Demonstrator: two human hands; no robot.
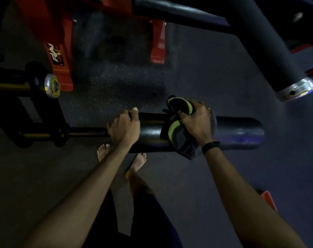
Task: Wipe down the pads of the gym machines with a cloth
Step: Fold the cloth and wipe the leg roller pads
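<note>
The left hand (124,127) curls over the near end of a long black cylindrical foam roller pad (238,133), fingers wrapped across its top and thumb raised beside them, gripping the pad itself. The right hand (196,122) closes round a bunched dark grey cloth with lime-green stripes (179,135) and presses it down on the pad's upper surface, just to the right of the left hand; a black wristband (210,146) sits on that wrist.

The pad lies horizontal, its long axis running left to right under both hands, with its free rounded end pointing away to the right of the right hand. To the left of the left hand it continues as a thin black metal bar (86,131) into a black bracket (43,135).

Below the hands, under the pad, two bare feet (139,161) stand on the dark speckled rubber floor (196,72).

Beyond the hands, a red steel machine frame (57,51) stands on the floor to the upper left, with a chrome-capped black bar end (52,85) beside it. Farther off to the upper right, a thick dark padded roller with a shiny metal end cap (270,42) slants above the right hand.
</note>
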